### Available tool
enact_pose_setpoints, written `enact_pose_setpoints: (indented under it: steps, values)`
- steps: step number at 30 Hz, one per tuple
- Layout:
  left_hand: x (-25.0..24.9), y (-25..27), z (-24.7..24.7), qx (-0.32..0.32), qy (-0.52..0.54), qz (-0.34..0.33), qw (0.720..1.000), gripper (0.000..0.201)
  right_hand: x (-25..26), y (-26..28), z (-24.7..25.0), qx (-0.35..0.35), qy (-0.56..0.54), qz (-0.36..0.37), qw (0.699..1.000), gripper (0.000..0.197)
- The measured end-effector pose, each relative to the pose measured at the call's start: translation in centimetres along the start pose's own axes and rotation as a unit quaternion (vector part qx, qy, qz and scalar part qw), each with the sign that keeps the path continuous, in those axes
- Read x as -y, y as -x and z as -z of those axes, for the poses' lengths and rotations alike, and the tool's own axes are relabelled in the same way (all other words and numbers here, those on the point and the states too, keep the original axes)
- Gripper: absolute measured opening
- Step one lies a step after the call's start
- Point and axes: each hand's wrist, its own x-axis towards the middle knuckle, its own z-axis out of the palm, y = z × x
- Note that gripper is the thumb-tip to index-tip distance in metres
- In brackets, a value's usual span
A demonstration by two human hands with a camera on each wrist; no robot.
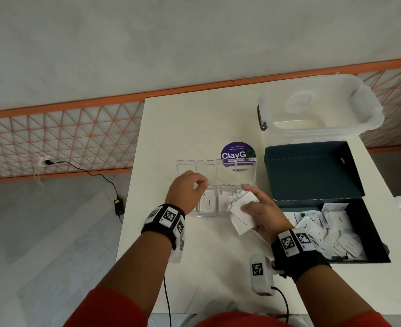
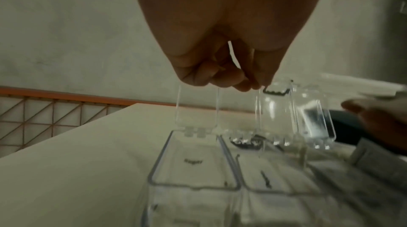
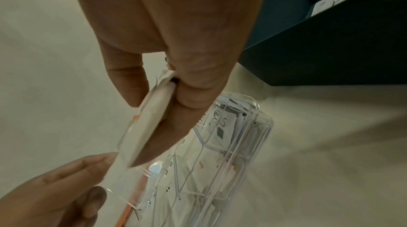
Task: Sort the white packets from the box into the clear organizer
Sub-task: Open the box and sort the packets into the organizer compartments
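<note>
The clear organizer [image 1: 209,215] lies mid-table with its lids [image 1: 244,166] flipped up and back. White packets [image 1: 206,202] lie in its compartments; one printed "Sugar" [image 2: 193,161] sits in the leftmost. My left hand [image 1: 200,186] hovers over that left end, fingertips curled together, with nothing visible between them. My right hand [image 1: 246,199] grips a bunch of white packets [image 1: 241,217] at the organizer's right end, thumb on one side and fingers on the other [image 3: 187,100]. The dark box [image 1: 374,232] at the right holds many more packets [image 1: 331,230].
The box's raised lid [image 1: 313,168] stands behind it. A clear plastic tub [image 1: 320,109] sits at the back right. A purple round sticker [image 1: 238,149] lies behind the organizer. A small white device [image 1: 261,274] with a cable rests near the front edge. The table's left edge [image 1: 133,185] drops to the floor.
</note>
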Motion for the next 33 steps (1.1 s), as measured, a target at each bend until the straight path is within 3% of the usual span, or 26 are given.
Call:
enact_pose_setpoints:
  steps: [4, 8, 11, 23, 33]
  values:
    - [-1.8, 0.7, 0.8, 0.059, 0.086, 0.024, 0.994, 0.002, 0.0, 0.1, -0.4, 0.011, 0.001, -0.003, 1.000, 0.054]
    - [-3.6, 1.6, 0.2, 0.180, 0.097, 0.066, 0.977, 0.026, 0.0, 0.2, -0.5, 0.029, 0.006, 0.019, 0.999, 0.054]
    - [-4.2, 1.9, -0.2, 0.211, 0.095, 0.067, 0.971, 0.035, -0.1, 0.2, -0.5, 0.033, 0.009, 0.028, 0.999, 0.054]
    - [-3.7, 1.5, 0.0, 0.115, 0.209, 0.095, 0.966, 0.024, -0.4, 0.2, -0.6, 0.043, 0.037, 0.038, 0.998, 0.058]
    - [-3.0, 0.3, 0.2, 0.042, 0.193, 0.096, 0.975, 0.019, 0.1, 0.1, 1.1, -0.009, 0.023, 0.043, 0.999, 0.057]
